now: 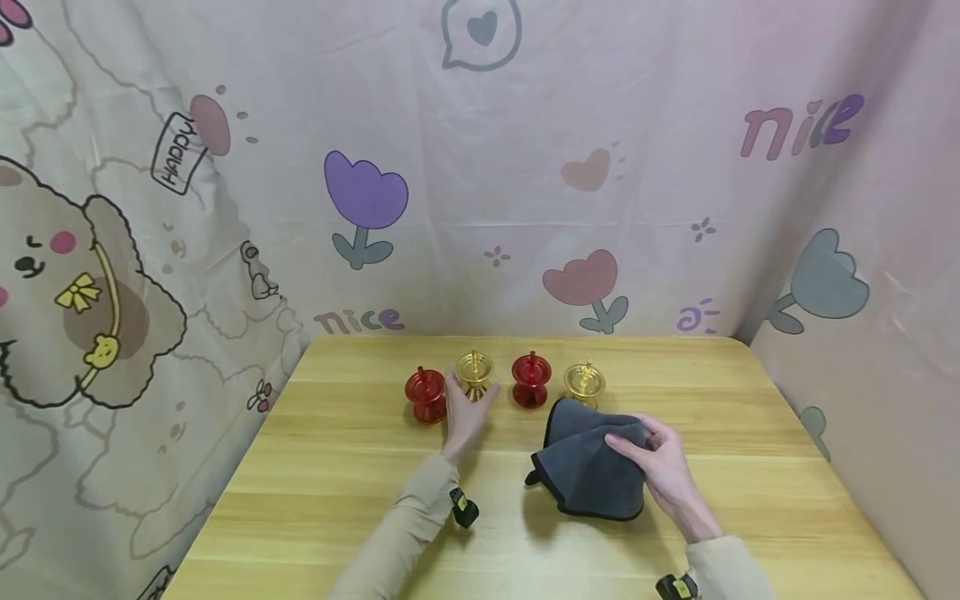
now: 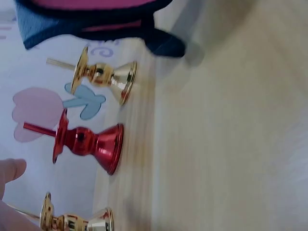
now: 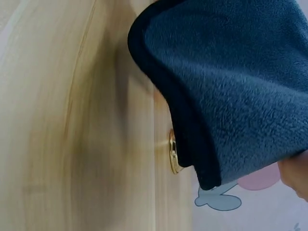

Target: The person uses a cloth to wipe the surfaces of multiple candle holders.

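Note:
My right hand point(image 1: 667, 467) pinches a dark grey cloth point(image 1: 592, 462) with black edging, which hangs over the table in loose folds. My left hand point(image 1: 467, 417) reaches to a gold candle holder point(image 1: 475, 367), its thumb and fingers spread to either side. In the left wrist view the thumb point(image 2: 12, 171) stands apart from that gold candle holder point(image 2: 72, 221); the other fingers' contact is hidden. Just left of the hand stands a red candle holder point(image 1: 425, 392). Another red candle holder point(image 1: 531, 379) and a second gold candle holder point(image 1: 584, 382) stand to the right, all upright.
The wooden table point(image 1: 300, 500) carries the candle holders in a row near its back edge. Behind it and at both sides hangs a printed curtain point(image 1: 480, 167). The cloth partly covers a gold base in the right wrist view.

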`<action>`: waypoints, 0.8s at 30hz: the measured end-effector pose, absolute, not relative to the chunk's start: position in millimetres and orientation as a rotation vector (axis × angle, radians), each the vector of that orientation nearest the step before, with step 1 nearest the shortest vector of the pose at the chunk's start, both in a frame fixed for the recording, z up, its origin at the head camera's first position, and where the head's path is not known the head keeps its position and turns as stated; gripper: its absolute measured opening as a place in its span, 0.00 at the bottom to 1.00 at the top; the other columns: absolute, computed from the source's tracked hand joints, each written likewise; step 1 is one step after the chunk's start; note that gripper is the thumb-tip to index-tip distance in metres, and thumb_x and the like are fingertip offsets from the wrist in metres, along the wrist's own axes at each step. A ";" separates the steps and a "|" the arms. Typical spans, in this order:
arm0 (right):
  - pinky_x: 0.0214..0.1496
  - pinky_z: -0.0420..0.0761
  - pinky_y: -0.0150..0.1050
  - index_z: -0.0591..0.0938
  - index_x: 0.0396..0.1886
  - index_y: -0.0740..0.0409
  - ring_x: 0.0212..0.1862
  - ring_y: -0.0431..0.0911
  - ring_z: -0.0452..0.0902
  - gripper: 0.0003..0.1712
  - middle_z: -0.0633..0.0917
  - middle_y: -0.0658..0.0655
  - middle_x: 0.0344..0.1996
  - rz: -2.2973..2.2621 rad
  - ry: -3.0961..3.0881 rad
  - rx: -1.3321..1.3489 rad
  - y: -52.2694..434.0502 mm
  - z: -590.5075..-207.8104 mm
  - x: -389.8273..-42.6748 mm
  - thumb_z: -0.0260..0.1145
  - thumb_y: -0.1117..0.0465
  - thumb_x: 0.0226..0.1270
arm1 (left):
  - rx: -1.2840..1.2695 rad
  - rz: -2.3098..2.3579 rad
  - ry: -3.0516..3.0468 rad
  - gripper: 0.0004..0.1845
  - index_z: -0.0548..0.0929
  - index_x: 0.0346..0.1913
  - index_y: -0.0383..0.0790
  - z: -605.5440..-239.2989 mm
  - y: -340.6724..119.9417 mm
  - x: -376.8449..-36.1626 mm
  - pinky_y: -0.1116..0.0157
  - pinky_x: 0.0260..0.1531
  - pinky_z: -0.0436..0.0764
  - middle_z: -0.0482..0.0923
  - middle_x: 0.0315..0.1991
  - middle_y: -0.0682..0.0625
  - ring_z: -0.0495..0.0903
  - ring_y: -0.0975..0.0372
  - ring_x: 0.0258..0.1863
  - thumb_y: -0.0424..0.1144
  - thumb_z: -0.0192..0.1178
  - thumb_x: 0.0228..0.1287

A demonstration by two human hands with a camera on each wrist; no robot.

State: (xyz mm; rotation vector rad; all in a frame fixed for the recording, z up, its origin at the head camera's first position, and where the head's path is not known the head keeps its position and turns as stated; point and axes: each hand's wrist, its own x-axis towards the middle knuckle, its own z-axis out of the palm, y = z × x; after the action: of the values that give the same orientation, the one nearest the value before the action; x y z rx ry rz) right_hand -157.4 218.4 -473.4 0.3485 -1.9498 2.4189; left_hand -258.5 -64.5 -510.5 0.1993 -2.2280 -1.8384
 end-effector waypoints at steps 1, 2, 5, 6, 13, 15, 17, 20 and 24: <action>0.43 0.88 0.33 0.86 0.48 0.55 0.41 0.38 0.88 0.18 0.90 0.44 0.39 2.412 -1.951 0.346 217.9 -473.8 -157.4 0.64 0.78 0.65 | 0.203 -1.837 -2.238 0.55 0.45 0.78 0.29 -510.2 -64.9 -261.8 0.43 0.79 0.54 0.51 0.77 0.29 0.53 0.39 0.78 0.42 0.71 0.60; 0.43 0.88 0.33 0.86 0.48 0.55 0.41 0.37 0.87 0.18 0.90 0.43 0.38 2.404 -1.953 0.342 217.5 -474.3 -157.3 0.64 0.78 0.65 | 0.204 -1.829 -2.249 0.55 0.45 0.78 0.28 -510.2 -65.3 -265.4 0.43 0.79 0.53 0.50 0.77 0.28 0.52 0.39 0.78 0.42 0.71 0.60; 0.42 0.88 0.33 0.86 0.47 0.55 0.40 0.37 0.87 0.18 0.90 0.43 0.37 2.386 -1.965 0.338 216.7 -476.3 -156.9 0.64 0.78 0.65 | 0.225 -1.800 -2.292 0.56 0.44 0.78 0.28 -510.4 -66.0 -275.8 0.45 0.79 0.52 0.49 0.78 0.28 0.50 0.39 0.79 0.43 0.72 0.59; 0.42 0.88 0.33 0.86 0.47 0.54 0.40 0.37 0.87 0.18 0.90 0.43 0.37 2.382 -1.973 0.339 216.5 -477.0 -156.7 0.64 0.78 0.65 | 0.236 -1.786 -2.299 0.57 0.44 0.78 0.27 -510.8 -66.3 -279.4 0.45 0.79 0.53 0.50 0.77 0.27 0.51 0.39 0.78 0.43 0.72 0.59; 0.40 0.88 0.34 0.86 0.47 0.50 0.38 0.37 0.88 0.19 0.90 0.43 0.36 2.387 -2.012 0.326 217.1 -479.9 -155.3 0.64 0.76 0.66 | 0.323 -1.753 -2.289 0.56 0.48 0.77 0.29 -515.9 -66.6 -297.5 0.45 0.77 0.60 0.59 0.74 0.26 0.60 0.38 0.74 0.41 0.74 0.56; 0.40 0.88 0.34 0.86 0.47 0.49 0.38 0.37 0.87 0.19 0.90 0.43 0.36 2.382 -2.017 0.317 217.9 -480.0 -155.4 0.64 0.76 0.66 | 0.320 -1.756 -2.270 0.54 0.50 0.77 0.30 -517.9 -65.8 -299.9 0.45 0.76 0.62 0.61 0.72 0.25 0.63 0.37 0.73 0.41 0.74 0.55; 0.40 0.88 0.34 0.86 0.46 0.49 0.38 0.37 0.87 0.19 0.90 0.42 0.36 2.378 -2.021 0.311 217.7 -480.2 -155.4 0.64 0.76 0.66 | 0.310 -1.728 -2.264 0.53 0.54 0.75 0.31 -519.5 -66.1 -300.4 0.44 0.73 0.67 0.66 0.68 0.24 0.68 0.37 0.69 0.43 0.75 0.54; 0.40 0.88 0.33 0.86 0.46 0.49 0.38 0.37 0.87 0.19 0.90 0.42 0.35 2.367 -2.024 0.301 217.4 -480.6 -155.6 0.64 0.76 0.65 | 0.289 -1.708 -2.258 0.49 0.58 0.72 0.34 -521.6 -66.2 -300.0 0.44 0.68 0.72 0.72 0.62 0.24 0.73 0.37 0.63 0.44 0.76 0.52; 0.40 0.88 0.33 0.86 0.45 0.50 0.38 0.36 0.87 0.18 0.90 0.42 0.35 2.353 -2.025 0.293 217.1 -481.0 -156.3 0.65 0.76 0.65 | 0.283 -1.738 -2.263 0.47 0.59 0.71 0.35 -524.4 -66.9 -300.9 0.44 0.67 0.72 0.73 0.61 0.24 0.75 0.37 0.63 0.40 0.75 0.53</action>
State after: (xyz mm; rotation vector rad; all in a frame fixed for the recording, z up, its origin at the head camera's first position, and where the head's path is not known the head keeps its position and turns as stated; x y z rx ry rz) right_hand -156.3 217.1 -481.0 0.2930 -2.0246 2.3526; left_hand -300.9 -66.9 -524.4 0.2827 -2.2634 -1.7375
